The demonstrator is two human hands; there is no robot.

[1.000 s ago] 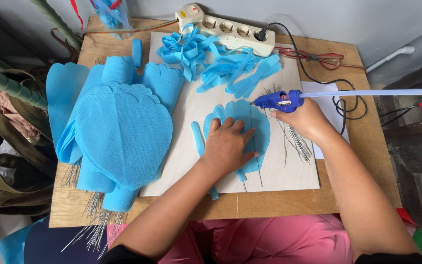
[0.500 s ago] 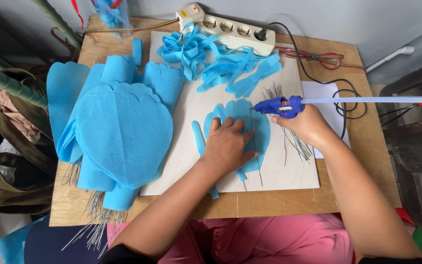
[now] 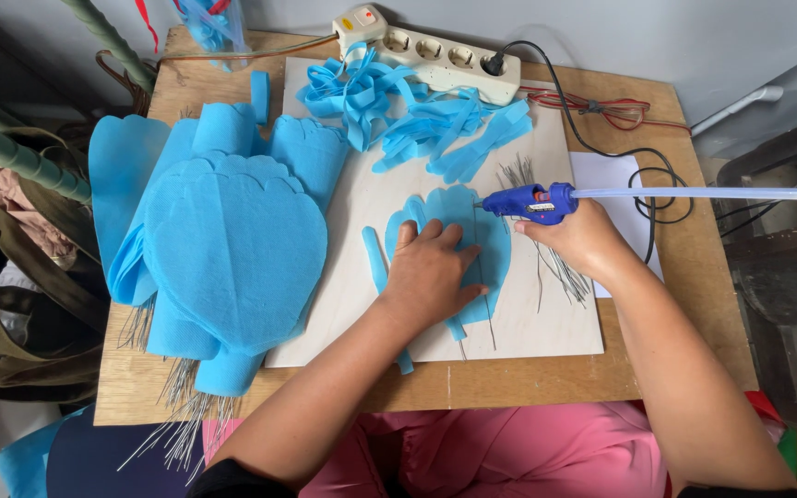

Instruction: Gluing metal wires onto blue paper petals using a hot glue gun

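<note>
Petal assembly on a pale board [image 3: 565,323] laid over a wooden table [image 3: 694,304], viewed from above. A scalloped blue paper petal [image 3: 486,235] is pressed flat near the middle of the board by the left hand [image 3: 431,272], whose fingers are spread, palm down, over the petal's lower half. A blue glue gun [image 3: 532,201] is gripped in the closed right hand [image 3: 583,240]; its nozzle is brought to the petal's upper right edge, and a long clear glue stick [image 3: 694,193] projects from its rear towards the table's right edge. Thin wires [image 3: 560,272] are seen beneath the right hand, and further wire lines run down across the petal towards the board's near edge.

Progress is judged as well advanced: a large stack of finished blue petals [image 3: 232,249], with wire stems fanned out past the table's near edge, is piled along the left side. The present petal appears to be at the gluing stage; whether glue has been laid cannot be told. Loose blue paper strips [image 3: 417,120], heaped at the board's far edge beside a white power strip [image 3: 426,51], are taken as material yet to be used.

The petal is shown as matte, creased crepe-like paper, broad and scalloped at the far end, narrowing towards the near edge.
</note>
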